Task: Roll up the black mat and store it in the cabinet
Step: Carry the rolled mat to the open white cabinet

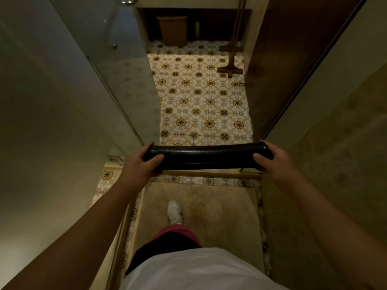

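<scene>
Already the mat (206, 156) is a tight black roll, so the rolling looks done and the carrying step is in hand. It hangs level in the air, crosswise in front of the person, above the edge of a beige rug (201, 206) and the patterned floor (201, 101). The left hand (139, 164) is closed round its left end, thumb on the near side; the right hand (272, 156) is closed round the right end likewise. Both arms reach forward, nearly straight. No cabinet can be told for certain; the brown door (293, 59) at right may belong to one. Next, the roll likely needs turning endwise to pass a narrow opening.
</scene>
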A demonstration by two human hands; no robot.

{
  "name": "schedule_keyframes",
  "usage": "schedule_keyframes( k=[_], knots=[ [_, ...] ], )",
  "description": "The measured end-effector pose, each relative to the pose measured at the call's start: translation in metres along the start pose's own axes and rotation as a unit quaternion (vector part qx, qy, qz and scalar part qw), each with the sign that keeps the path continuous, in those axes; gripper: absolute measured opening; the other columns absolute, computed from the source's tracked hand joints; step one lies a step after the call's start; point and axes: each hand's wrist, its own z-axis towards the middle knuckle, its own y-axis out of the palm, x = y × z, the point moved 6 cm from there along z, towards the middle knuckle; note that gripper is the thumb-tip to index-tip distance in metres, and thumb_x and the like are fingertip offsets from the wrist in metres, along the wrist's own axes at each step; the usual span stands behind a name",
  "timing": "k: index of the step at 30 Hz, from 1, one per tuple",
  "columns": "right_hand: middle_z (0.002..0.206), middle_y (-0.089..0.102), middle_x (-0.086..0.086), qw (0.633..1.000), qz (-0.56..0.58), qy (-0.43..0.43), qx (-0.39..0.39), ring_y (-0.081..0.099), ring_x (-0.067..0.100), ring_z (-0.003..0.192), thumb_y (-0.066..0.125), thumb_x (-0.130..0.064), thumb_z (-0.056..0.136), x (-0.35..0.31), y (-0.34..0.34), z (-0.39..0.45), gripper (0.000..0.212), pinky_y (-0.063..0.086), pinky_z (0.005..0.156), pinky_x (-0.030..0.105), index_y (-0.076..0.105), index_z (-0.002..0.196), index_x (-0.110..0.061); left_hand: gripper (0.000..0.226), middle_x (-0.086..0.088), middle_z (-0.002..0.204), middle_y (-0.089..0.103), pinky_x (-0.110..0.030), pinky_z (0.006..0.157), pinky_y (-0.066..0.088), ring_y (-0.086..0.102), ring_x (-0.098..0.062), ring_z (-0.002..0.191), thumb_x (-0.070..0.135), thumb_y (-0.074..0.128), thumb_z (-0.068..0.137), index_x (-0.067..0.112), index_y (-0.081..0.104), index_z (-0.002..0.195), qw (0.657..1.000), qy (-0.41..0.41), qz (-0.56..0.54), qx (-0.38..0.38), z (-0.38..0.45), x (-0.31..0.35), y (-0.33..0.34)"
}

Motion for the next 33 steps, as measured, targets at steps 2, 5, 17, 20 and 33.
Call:
schedule_keyframes(
  k=[2,5,17,20,33],
  knots=[
    [0.101,0.065,-0.007,1.0,-0.003,-0.001,0.003,0.07,0.002,0.081,0.066,-0.009,0.088,-0.005,0.01,0.024,0.033,0.056,0.062,0.02,0.061,0.101,-0.038,0.053,-0.002,0.113,0.062,-0.031,0.067,0.058,0.067,-0.019,0.095,0.013,0.069,0.085,0.018,0.052,0.135,1.0,0.007,0.001,-0.005,0.026,0.004,-0.004],
    [0.103,0.064,-0.006,1.0,0.004,0.0,0.009,0.069,0.003,0.085,0.065,-0.007,0.088,-0.008,0.026,0.068,0.033,0.054,0.064,0.017,0.062,0.101,-0.037,0.045,0.0,0.107,0.064,-0.032,0.067,0.058,0.068,-0.018,0.091,0.011,0.068,0.086,0.026,0.055,0.127,1.0,0.011,-0.001,-0.014,0.076,0.014,-0.014],
    [0.118,0.061,-0.001,0.998,0.002,0.053,0.043,0.063,0.015,0.102,0.065,-0.013,0.09,-0.054,0.078,0.222,0.041,0.056,0.073,0.023,0.056,0.128,-0.026,0.054,-0.01,0.116,0.058,-0.027,0.064,0.059,0.064,-0.018,0.093,0.007,0.063,0.089,0.007,0.046,0.139,1.0,-0.012,0.012,-0.022,0.252,0.077,-0.044],
    [0.123,0.059,0.005,0.997,0.001,0.065,0.044,0.062,0.021,0.108,0.065,-0.012,0.09,-0.063,0.078,0.257,0.052,0.055,0.084,0.034,0.049,0.139,-0.016,0.056,-0.007,0.115,0.057,-0.029,0.067,0.06,0.062,-0.019,0.096,0.006,0.063,0.089,0.008,0.044,0.141,1.0,-0.021,0.007,-0.019,0.286,0.087,-0.04],
    [0.134,0.055,0.01,0.996,0.023,0.089,0.015,0.06,0.025,0.113,0.065,-0.01,0.09,-0.095,0.042,0.464,0.057,0.056,0.084,0.034,0.045,0.143,-0.015,0.059,-0.004,0.118,0.058,-0.033,0.07,0.06,0.062,-0.019,0.1,0.009,0.066,0.088,0.011,0.043,0.142,0.999,-0.028,0.027,0.007,0.464,0.131,0.02]
  ],
)
